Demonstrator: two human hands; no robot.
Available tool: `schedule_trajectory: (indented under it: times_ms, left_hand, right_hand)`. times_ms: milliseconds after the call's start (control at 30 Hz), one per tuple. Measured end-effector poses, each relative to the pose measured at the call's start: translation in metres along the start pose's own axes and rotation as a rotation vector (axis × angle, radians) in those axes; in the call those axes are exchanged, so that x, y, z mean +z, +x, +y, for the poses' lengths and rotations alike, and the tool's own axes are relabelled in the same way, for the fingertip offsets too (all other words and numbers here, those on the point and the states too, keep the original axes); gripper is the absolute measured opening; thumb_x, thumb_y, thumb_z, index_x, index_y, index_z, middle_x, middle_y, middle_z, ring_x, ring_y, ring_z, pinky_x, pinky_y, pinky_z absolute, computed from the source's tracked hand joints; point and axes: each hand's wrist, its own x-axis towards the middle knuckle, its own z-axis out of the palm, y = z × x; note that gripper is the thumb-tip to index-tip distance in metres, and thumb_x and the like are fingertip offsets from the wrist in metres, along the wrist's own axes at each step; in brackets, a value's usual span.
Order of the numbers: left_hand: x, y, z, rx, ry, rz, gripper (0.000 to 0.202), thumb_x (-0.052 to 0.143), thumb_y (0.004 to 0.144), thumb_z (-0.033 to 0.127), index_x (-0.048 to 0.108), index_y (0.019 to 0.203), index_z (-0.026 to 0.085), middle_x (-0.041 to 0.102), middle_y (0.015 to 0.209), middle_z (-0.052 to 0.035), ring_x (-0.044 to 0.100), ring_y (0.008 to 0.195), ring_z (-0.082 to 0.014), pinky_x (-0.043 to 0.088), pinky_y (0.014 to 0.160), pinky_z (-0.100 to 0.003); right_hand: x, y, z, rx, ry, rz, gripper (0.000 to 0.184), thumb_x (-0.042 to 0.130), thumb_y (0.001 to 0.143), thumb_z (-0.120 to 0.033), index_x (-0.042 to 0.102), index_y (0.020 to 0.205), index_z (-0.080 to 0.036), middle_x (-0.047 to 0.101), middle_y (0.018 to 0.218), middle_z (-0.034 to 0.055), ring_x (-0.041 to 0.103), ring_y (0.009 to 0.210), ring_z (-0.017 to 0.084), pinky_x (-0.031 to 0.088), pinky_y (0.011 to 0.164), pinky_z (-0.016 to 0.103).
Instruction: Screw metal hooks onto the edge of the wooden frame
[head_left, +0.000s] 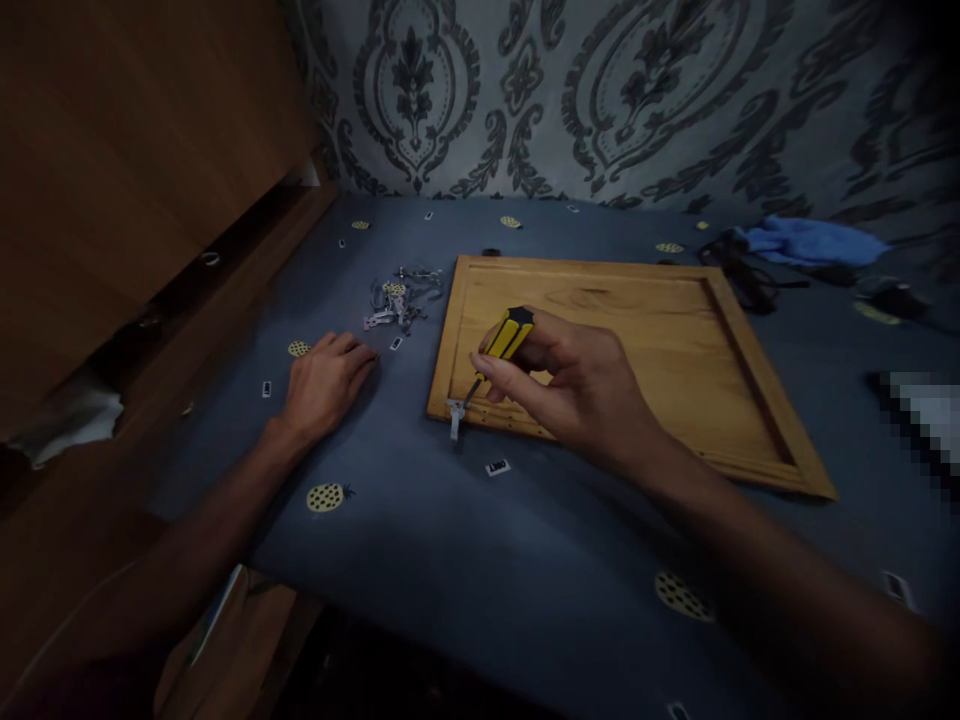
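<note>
A wooden cabinet door panel [660, 340] lies flat on a blue sheet with pineapple prints [465, 560]. My right hand [577, 385] is closed around a yellow and black screwdriver [508, 335], its tip down at a small metal bracket [455, 412] on the panel's near left corner. My left hand [326, 382] rests on the sheet to the left of the panel, fingers curled loosely, holding nothing. Just beyond it lies a small pile of metal hinges and fittings [399, 297].
A brown wooden cabinet side [127, 180] rises at the left, with a white rag [75, 425] below it. Patterned wallpaper [600, 90] stands behind. A blue cloth [810, 240] and dark items [742, 275] lie at the far right.
</note>
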Motion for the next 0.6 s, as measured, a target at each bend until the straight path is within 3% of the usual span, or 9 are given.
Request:
schedule_trajectory:
  times_ms: [300,600]
  left_hand:
    - [-0.0032,0.0025,0.0014,0.047,0.100,-0.023,0.025,0.051,0.106,0.029,0.075,0.100,0.023,0.074,0.098,-0.0073,0.067,0.093,-0.0283,0.041,0.059,-0.034]
    - [0.0017,0.0031,0.0030,0.075,-0.045,0.018,0.026,0.043,0.107,0.029,0.063,0.093,0.020,0.068,0.092,-0.0076,0.064,0.091,-0.0250,0.051,0.076,-0.037]
  right_hand:
    - [-0.0007,0.0002,-0.0011,0.004,-0.014,-0.008,0.029,0.067,0.097,-0.040,0.054,0.077,-0.024,0.060,0.067,-0.0007,0.060,0.064,0.017,0.046,0.057,0.031]
    - [0.0023,-0.0004,0.0007,0.002,0.024,0.015,0.025,0.066,0.095,-0.038,0.054,0.078,-0.024,0.060,0.069,-0.0006,0.060,0.065,0.017,0.045,0.057,0.031]
